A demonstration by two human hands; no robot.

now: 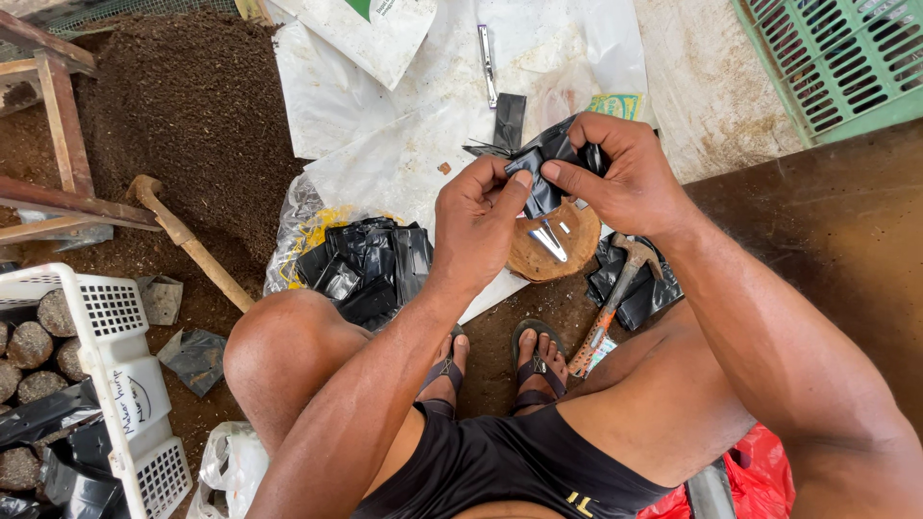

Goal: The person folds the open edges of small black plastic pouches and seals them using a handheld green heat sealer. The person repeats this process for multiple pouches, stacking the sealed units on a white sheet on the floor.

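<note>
Both your left hand (476,211) and right hand (615,173) are pinched shut on the black plastic bag (540,165) between them. Thin film could tear or slip; metal punch (550,238) lies just below your fingers.

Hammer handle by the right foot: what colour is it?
Orange-red grip on the hammer handle, grey metal above; head view.

Soft even daylight, faint shadows, sharp focus, slight wide-angle bending at edges
</note>
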